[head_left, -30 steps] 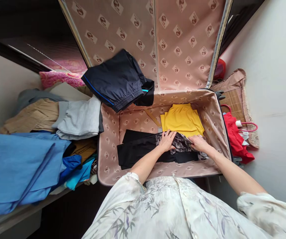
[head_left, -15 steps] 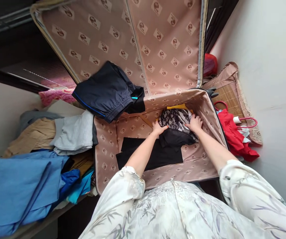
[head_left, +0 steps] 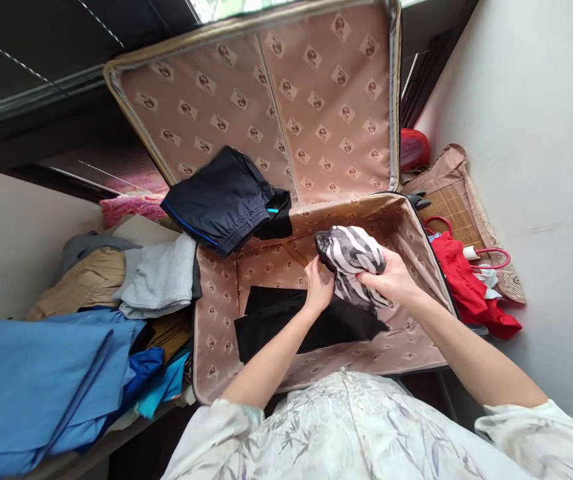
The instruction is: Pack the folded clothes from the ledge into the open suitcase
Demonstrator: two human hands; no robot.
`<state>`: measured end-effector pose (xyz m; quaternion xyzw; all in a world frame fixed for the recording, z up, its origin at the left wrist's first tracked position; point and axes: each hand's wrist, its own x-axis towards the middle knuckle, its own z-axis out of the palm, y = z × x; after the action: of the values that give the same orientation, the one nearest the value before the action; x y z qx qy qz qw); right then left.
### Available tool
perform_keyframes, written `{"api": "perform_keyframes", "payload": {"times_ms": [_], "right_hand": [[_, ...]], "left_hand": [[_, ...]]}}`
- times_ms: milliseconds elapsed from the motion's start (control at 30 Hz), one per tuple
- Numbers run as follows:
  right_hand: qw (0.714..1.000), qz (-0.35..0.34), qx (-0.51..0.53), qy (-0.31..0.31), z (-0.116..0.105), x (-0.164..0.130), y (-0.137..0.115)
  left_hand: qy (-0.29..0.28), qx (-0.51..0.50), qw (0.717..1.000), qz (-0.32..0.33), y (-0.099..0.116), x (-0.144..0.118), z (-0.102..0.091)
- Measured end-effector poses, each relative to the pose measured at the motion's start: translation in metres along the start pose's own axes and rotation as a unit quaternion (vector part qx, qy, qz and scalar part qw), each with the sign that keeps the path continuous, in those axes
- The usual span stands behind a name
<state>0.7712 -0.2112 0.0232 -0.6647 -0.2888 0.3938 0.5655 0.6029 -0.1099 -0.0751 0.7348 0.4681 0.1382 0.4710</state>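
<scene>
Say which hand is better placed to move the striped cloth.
Probably the right hand: it grips the striped cloth from one side; the left hand is at the opposite edge, its grip unclear.

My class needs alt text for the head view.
A person's right hand grips a bunched, black and white striped cloth, left hand beside it, over an open suitcase lined in pink. Black clothing lies inside; folded blue, tan and grey clothes are piled at left.

Forearms (head_left: 471,343) converge, right grip (head_left: 395,277) curled (thumb (head_left: 370,279) extended), left grip (head_left: 320,288) near it.
</scene>
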Motion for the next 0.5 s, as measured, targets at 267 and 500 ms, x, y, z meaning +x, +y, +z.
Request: {"api": "perform_keyframes", "payload": {"times_ms": [267, 500], "right_hand": [[0.952, 0.14, 0.255, -0.097, 0.064, -0.037, -0.085], [0.957, 0.019, 0.103, -0.269, 0.092, -0.095, -0.033]], "left_hand": [[-0.011, -0.147, 0.965, 0.217, 0.074, -0.105, -0.083], [-0.027, -0.502, 0.861, -0.079, 0.056, -0.137, -0.099]]}}
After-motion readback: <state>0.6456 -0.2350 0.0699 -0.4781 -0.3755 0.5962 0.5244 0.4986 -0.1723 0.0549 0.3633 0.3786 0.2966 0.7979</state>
